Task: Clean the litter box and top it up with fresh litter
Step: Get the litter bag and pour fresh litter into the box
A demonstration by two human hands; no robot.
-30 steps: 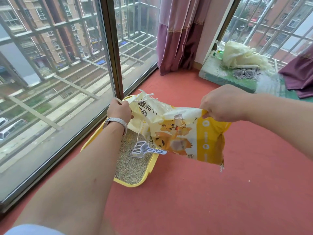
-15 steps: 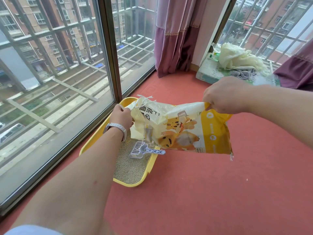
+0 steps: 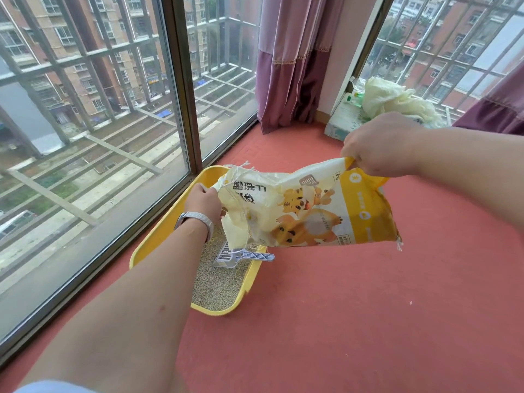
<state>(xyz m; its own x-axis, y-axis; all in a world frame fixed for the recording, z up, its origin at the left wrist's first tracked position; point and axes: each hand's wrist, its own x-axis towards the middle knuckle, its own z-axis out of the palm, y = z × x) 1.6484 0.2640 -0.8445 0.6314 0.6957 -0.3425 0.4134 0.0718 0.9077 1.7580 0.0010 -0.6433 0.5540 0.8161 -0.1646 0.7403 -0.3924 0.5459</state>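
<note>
A yellow litter box (image 3: 158, 242) with pale granules sits on the red floor beside the window. A grey slotted scoop (image 3: 241, 256) lies across it, its handle over the right rim. Above the box I hold a yellow and white litter bag (image 3: 312, 211) printed with cartoon cats, lying sideways. My left hand (image 3: 202, 204) grips its open mouth, which hangs down over the box. My right hand (image 3: 380, 148) grips the bag's sealed bottom corner, held higher than the mouth. The bag hides the box's far right part.
Floor-to-ceiling glass with a brown frame (image 3: 184, 86) runs along the left. Purple curtains (image 3: 292, 61) hang in the far corner. A low ledge (image 3: 346, 120) at the right window carries a crumpled pale plastic sheet (image 3: 397, 100). Red floor (image 3: 368, 321) stretches right of the box.
My right hand has lifted the bag's bottom end higher, so the bag tilts more steeply and its mouth now droops down over the box. The left hand stays at the mouth.
</note>
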